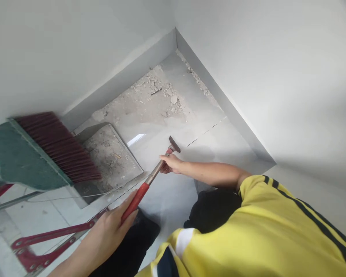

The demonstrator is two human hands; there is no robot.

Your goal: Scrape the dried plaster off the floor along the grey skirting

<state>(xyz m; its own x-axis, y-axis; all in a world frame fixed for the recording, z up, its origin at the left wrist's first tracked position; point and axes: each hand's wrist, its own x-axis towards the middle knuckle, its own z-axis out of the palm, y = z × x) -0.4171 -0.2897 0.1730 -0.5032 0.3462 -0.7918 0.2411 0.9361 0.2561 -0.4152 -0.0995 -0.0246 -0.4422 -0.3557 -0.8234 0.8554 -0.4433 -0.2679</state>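
A long-handled scraper (pixel 154 174) slants across the middle of the head view, its red grip toward me and its blade end pointing away. My left hand (pixel 112 227) is wrapped round the red grip. Farther up, my right hand (pixel 171 164) closes on the metal shaft just below the scraper's head. The narrow dark blade (pixel 174 144) is over the pale tile floor (pixel 207 148); whether it touches the tile I cannot tell. Beyond it, crumbled mortar and dust (pixel 161 96) lie scattered toward the corner.
At the left, a dustpan (pixel 129 152) holds grey rubble, and a green broom (pixel 31 154) with dark red bristles rests over it. A red metal folding frame (pixel 57 232) lies at the lower left. Grey skirting (pixel 225 96) lines both white walls, with debris along its foot.
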